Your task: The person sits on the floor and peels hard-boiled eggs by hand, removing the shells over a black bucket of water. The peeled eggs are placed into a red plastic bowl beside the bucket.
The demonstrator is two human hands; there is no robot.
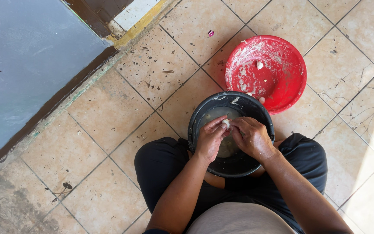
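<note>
Head view: left hand (pixel 209 139) and right hand (pixel 252 138) pinch one small white dough ball (pixel 226 123) above the round black plastic bucket (pixel 200 119); behind it, the dough-smeared red plastic basin (pixel 288 84) holds few balls, so shaping seems barely begun.

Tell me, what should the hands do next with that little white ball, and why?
Probably drop the white ball into the red bowl: both hands, left hand and right hand, pinch it over the black bucket, and similar balls already lie there.
</note>
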